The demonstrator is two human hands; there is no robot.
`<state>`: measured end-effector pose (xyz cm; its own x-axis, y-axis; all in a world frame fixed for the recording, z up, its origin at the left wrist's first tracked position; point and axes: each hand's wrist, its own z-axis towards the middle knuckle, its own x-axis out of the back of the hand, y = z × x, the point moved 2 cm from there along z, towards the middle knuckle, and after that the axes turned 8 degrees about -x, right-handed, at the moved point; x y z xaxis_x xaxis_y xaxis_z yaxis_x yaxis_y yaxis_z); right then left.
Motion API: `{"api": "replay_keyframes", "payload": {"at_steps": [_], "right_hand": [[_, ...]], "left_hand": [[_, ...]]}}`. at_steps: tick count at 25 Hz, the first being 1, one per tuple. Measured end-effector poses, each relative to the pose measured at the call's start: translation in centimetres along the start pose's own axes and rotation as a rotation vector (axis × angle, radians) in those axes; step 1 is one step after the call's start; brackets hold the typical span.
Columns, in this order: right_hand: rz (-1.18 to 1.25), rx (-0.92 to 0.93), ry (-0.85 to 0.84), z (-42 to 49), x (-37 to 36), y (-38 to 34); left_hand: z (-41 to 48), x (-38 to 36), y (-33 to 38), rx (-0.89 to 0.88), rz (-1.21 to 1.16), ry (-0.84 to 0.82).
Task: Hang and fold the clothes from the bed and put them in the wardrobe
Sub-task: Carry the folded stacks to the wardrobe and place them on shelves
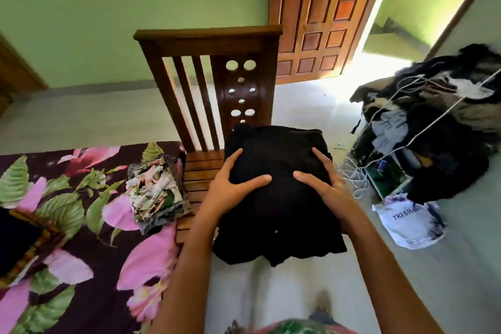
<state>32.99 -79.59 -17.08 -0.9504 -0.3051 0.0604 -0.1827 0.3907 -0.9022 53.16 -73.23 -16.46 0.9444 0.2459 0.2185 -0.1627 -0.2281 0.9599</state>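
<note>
Head view: folded black garment [276, 214] sits at centre, by the bed [89, 238] foot, long axis 12 to 6; left hand [230, 190] grips its 9 o'clock edge, right hand [322, 187] its 3 o'clock edge, thumbs on top, both equally near

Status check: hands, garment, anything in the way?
Both grip the folded black garment by its sides: left hand, right hand. Held at the footboard. Floral cloth left, clothes pile right; neither touching.
</note>
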Motion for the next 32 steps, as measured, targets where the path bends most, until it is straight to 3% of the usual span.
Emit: {"api": "replay_keyframes", "payload": {"at_steps": [9, 14, 22, 32], "right_hand": [[0.067, 0.057, 0.126, 2.3, 21.1, -2.6], [0.110, 0.033, 0.138, 5.4, 27.7, -3.2], [0.124, 0.021, 0.118, 19.4, 31.2, -8.1], [0.133, 0.062, -0.019, 43.4, 28.4, -23.3]], "left_hand": [[5.9, -20.1, 6.9, -0.096, -0.022, -0.124], [9.6, -26.7, 9.0, -0.084, 0.002, -0.160], [24.0, -29.7, 11.0, -0.089, 0.038, -0.100], [49.1, -24.4, 17.8, -0.141, 0.008, 0.046]]}}
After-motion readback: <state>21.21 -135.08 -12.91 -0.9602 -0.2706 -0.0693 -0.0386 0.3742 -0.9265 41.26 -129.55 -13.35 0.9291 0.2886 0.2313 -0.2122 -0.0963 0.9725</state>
